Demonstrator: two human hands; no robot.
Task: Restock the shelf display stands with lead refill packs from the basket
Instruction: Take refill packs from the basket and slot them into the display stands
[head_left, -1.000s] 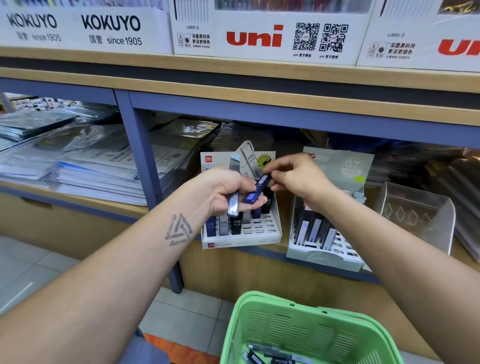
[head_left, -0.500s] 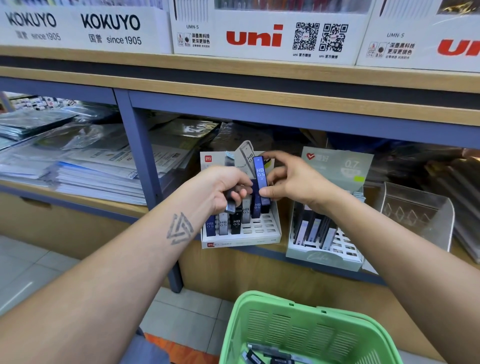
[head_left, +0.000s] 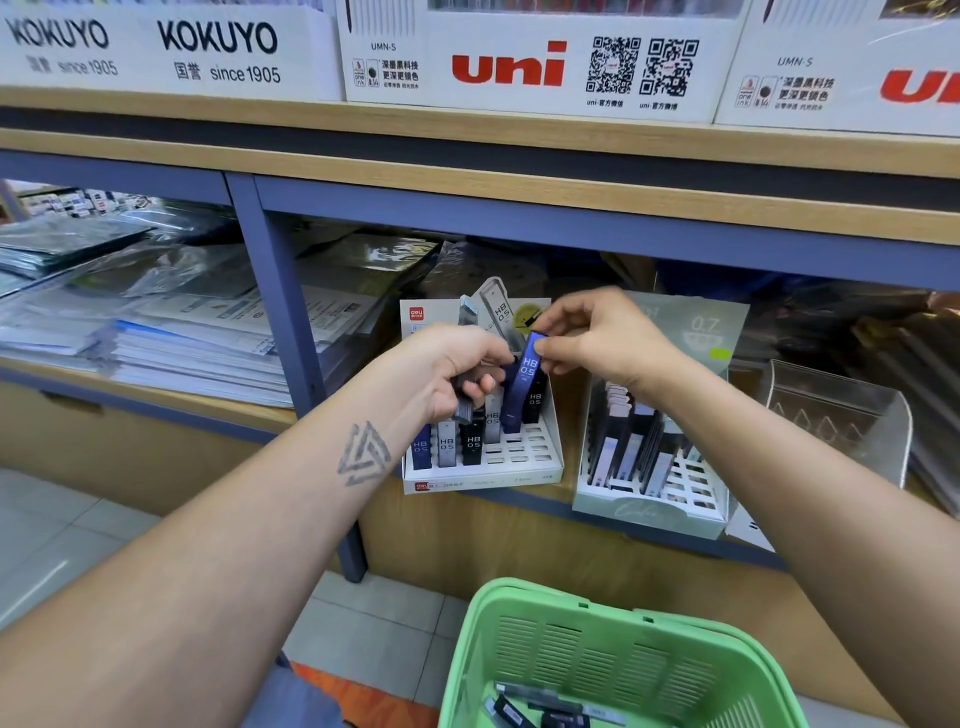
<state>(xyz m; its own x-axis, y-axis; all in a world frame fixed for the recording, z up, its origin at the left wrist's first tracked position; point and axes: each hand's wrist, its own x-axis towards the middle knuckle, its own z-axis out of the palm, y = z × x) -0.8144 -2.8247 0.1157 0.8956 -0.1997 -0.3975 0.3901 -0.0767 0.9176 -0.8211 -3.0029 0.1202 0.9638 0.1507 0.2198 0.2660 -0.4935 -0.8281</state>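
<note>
Wooden shelf (head_left: 467, 218), tiled floor (head_left: 62, 545) below

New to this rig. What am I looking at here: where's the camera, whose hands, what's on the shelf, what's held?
No machine here: a person wears one wide-angle camera on the head, looking forward and down at their own bare hands. The right hand pinches the top of a blue lead refill pack marked HB 0.5, its lower end at the white display stand. The left hand grips a few more packs. Beside it on the wooden shelf stand a pale green display stand and a clear empty tray. Below, a green basket holds remaining packs.
</note>
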